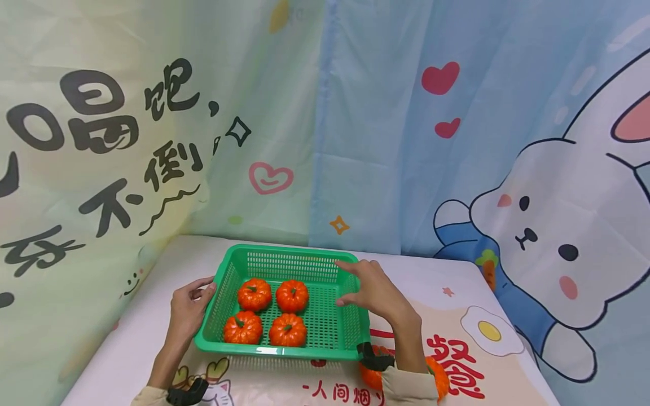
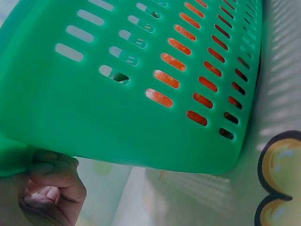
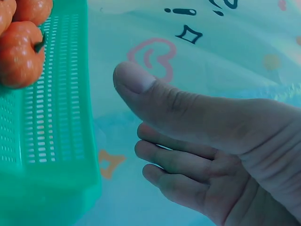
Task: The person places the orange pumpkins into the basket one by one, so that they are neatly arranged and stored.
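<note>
A green plastic basket (image 1: 325,353) with slotted walls is tilted toward me over the table. Several orange toy pumpkins (image 1: 288,330) with green stems sit in its left and middle part. My left hand (image 1: 190,307) pinches the basket's left rim; in the left wrist view its curled fingers (image 2: 56,176) show at the rim, below the slotted wall. My right hand (image 1: 378,290) is at the basket's right side, thumb and fingers spread apart. In the right wrist view the right hand's thumb (image 3: 136,80) and fingers stand apart from the basket wall with nothing between them.
More orange pumpkins (image 1: 438,376) lie on the table beyond the basket's near right corner, partly hidden behind my right forearm. The table has a printed cloth (image 1: 406,276). A printed curtain (image 1: 365,186) hangs close behind the table's far edge.
</note>
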The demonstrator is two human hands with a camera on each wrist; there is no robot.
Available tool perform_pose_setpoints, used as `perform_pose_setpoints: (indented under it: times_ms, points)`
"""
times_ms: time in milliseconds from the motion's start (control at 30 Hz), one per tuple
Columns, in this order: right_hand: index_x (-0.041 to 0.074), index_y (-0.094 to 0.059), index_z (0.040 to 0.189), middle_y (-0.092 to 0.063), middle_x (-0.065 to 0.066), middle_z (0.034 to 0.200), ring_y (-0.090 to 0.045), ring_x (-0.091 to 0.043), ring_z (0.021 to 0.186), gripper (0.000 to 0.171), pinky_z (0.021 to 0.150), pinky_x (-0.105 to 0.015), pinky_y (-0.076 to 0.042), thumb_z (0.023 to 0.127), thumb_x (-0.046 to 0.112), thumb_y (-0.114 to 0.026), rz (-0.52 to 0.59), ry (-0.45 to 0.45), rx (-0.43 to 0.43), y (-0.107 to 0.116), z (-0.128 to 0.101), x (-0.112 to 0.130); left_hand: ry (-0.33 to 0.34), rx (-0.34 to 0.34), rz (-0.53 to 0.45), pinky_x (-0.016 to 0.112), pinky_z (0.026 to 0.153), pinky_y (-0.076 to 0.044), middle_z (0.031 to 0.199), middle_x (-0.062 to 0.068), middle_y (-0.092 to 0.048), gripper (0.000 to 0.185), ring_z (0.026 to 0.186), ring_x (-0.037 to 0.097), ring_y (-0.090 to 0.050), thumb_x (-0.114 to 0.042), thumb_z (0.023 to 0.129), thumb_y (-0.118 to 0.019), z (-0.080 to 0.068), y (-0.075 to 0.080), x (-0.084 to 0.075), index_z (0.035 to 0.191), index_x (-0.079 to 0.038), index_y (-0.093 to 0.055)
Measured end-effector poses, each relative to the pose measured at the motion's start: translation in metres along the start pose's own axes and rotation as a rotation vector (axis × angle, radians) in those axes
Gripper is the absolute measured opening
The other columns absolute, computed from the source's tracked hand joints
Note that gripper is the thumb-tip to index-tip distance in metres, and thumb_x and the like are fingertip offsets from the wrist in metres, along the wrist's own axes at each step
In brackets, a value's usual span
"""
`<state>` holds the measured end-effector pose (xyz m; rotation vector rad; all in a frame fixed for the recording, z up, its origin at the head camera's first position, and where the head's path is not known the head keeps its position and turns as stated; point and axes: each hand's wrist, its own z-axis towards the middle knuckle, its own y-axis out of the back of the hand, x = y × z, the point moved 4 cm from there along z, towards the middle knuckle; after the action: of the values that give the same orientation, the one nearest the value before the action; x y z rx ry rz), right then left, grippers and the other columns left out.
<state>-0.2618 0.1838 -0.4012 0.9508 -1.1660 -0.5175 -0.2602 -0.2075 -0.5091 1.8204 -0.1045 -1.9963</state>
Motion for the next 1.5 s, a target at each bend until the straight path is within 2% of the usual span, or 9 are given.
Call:
perform_pose_setpoints:
  times_ms: [100, 200, 300, 567, 900, 1233, 1500]
  points:
    - [0.009, -0.063, 0.154, -0.078, -0.009, 0.105, -0.061, -0.027, 0.110, 0.081, 0.094, -0.047, -0.056, 0.081, 0.022, -0.098, 0.006, -0.035, -0.011, 0.005, -0.009, -0.006, -0.001, -0.007, 0.007, 0.023, 0.058, -0.059, 0.098, 0.027, -0.079, 0.036, 0.063, 0.004, -0.068, -0.018, 0.111, -0.065, 0.000, 0.000, 0.000, 0.137, 0.006, -0.072]
    - [0.010, -0.063, 0.154, -0.076, -0.011, 0.137, -0.060, -0.034, 0.126, 0.081, 0.109, -0.060, -0.053, 0.082, 0.023, -0.097, 0.008, -0.078, -0.028, 0.009, -0.020, -0.011, -0.013, -0.010, 0.009, 0.022, 0.058, -0.058, 0.097, 0.027, -0.079, 0.035, 0.062, 0.003, -0.068, -0.017, 0.111, -0.065, -0.001, 0.000, -0.002, 0.136, 0.006, -0.072]
    - [0.010, -0.061, 0.156, -0.071, -0.013, 0.147, -0.058, -0.037, 0.131, 0.082, 0.113, -0.067, -0.049, 0.083, 0.023, -0.097, 0.012, -0.102, -0.032, 0.012, -0.030, -0.016, -0.023, -0.013, 0.015, 0.022, 0.058, -0.058, 0.097, 0.027, -0.079, 0.035, 0.063, 0.002, -0.067, -0.017, 0.110, -0.065, -0.002, 0.000, -0.003, 0.135, 0.006, -0.072]
    - [0.010, -0.060, 0.157, -0.072, -0.012, 0.145, -0.059, -0.038, 0.130, 0.082, 0.109, -0.069, -0.051, 0.084, 0.022, -0.096, 0.027, -0.120, -0.061, 0.015, -0.050, -0.024, -0.019, -0.018, 0.029, 0.021, 0.059, -0.058, 0.099, 0.028, -0.078, 0.035, 0.064, 0.002, -0.067, -0.017, 0.111, -0.065, -0.003, 0.001, -0.003, 0.136, 0.006, -0.072]
    - [0.011, -0.060, 0.157, -0.069, -0.015, 0.150, -0.058, -0.044, 0.137, 0.083, 0.113, -0.072, -0.048, 0.084, 0.025, -0.096, 0.022, -0.167, -0.053, 0.019, -0.060, -0.034, -0.031, -0.028, 0.018, 0.021, 0.058, -0.057, 0.099, 0.029, -0.079, 0.034, 0.064, 0.002, -0.066, -0.017, 0.110, -0.066, -0.003, 0.002, -0.003, 0.135, 0.006, -0.073]
    - [0.012, -0.062, 0.155, -0.069, -0.017, 0.149, -0.060, -0.046, 0.139, 0.079, 0.109, -0.068, -0.053, 0.085, 0.027, -0.095, 0.005, -0.241, 0.014, 0.019, -0.074, -0.045, -0.012, -0.031, 0.034, 0.020, 0.060, -0.058, 0.103, 0.029, -0.079, 0.035, 0.066, 0.001, -0.067, -0.018, 0.110, -0.066, -0.002, 0.001, -0.002, 0.135, 0.005, -0.073]
    - [0.012, -0.067, 0.151, -0.069, -0.018, 0.148, -0.060, -0.045, 0.139, 0.082, 0.104, -0.062, -0.059, 0.077, 0.024, -0.100, 0.039, -0.334, 0.089, 0.007, -0.082, -0.058, -0.003, -0.020, 0.032, 0.021, 0.060, -0.059, 0.104, 0.031, -0.078, 0.036, 0.065, 0.001, -0.068, -0.018, 0.111, -0.065, -0.002, 0.000, 0.000, 0.137, 0.006, -0.072]
